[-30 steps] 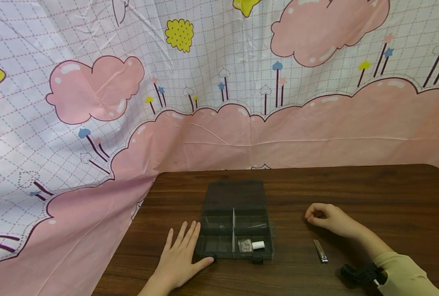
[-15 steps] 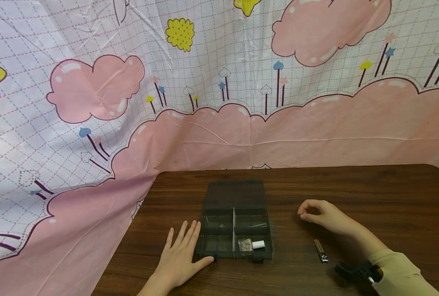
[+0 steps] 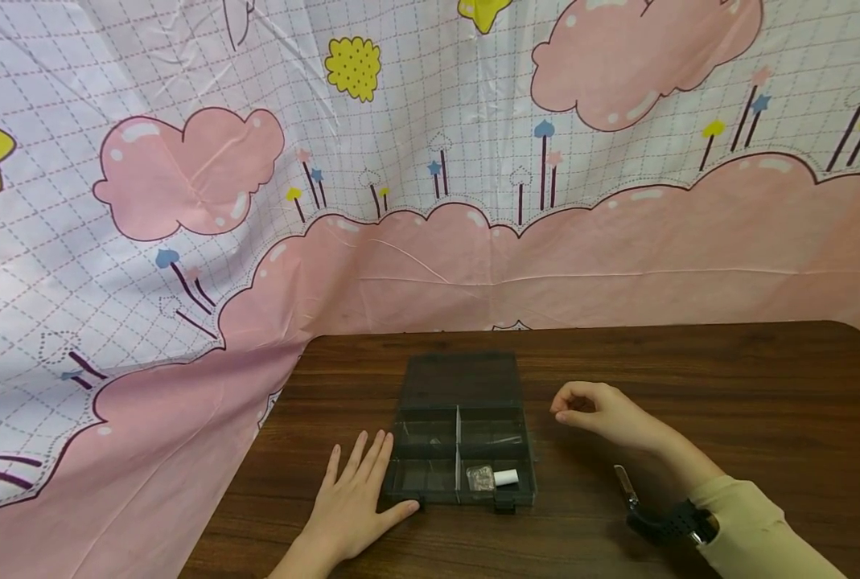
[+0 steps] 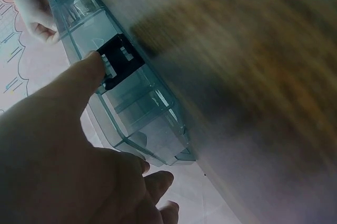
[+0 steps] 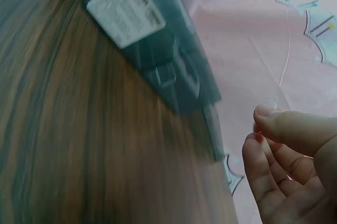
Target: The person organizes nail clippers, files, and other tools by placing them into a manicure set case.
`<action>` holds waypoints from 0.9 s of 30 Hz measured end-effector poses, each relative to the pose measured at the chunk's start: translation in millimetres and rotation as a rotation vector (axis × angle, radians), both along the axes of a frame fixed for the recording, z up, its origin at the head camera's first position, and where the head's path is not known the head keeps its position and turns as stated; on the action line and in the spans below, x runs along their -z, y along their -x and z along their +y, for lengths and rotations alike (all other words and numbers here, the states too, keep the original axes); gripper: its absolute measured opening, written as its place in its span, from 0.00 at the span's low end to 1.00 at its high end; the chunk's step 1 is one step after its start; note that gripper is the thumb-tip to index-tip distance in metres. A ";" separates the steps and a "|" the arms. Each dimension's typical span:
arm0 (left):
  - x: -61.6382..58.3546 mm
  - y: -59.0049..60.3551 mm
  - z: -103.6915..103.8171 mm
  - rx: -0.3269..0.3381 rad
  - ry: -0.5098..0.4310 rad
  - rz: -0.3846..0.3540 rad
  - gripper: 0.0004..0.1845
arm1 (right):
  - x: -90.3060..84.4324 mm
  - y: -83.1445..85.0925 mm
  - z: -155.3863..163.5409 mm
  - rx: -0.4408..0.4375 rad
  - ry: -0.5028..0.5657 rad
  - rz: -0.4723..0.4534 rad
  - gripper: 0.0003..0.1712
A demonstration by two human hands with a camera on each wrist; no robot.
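- Smoky translucent plastic compartment box (image 3: pixel 461 458) lies on the dark wood-grain counter (image 3: pixel 726 378), lid folded open flat behind it, near the counter's front-left part.
- Box has four compartments; the front-right one holds a small clear bag (image 3: pixel 480 478) and a short white cylinder (image 3: pixel 505 478). Other three look about empty; there are faint specks in the rear ones that I cannot identify.
- Left hand (image 3: pixel 353 507) lies flat on the counter, fingers straight, against the box's left wall. Left wrist view shows the thumb tip touching the black front latch (image 4: pixel 120 61). No grip, just bracing.
- Right hand (image 3: pixel 603 414) hovers just right of the box, above the counter, thumb and forefinger tips (image 5: pixel 263 112) pressed together. Pinch looks closed on something tiny; the item itself is too small to make out.
- Silver metal nail clipper (image 3: pixel 623 480) lies on the counter right of the box, partly under the right forearm, beside the black wrist strap (image 3: pixel 672 524).
- Handling, my read: box is light, thin-walled, stiff but brittle at hinge and latches, and slides easily on smooth wood, so the flat left hand as a stop makes sense.
- Best hold: side walls or front rim near the latch, not the open lid.
- Pinched item is likely light and easy to lose.
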State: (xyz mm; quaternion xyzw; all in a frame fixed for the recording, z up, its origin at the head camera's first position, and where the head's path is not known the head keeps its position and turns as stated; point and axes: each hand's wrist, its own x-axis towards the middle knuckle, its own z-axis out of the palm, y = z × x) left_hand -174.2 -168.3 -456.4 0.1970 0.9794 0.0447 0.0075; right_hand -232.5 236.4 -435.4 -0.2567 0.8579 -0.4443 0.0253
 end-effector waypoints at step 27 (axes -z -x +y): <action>-0.1 0.9 0.7 -0.002 0.005 0.001 0.54 | -22.7 9.2 -88.5 -0.158 0.110 -0.025 0.03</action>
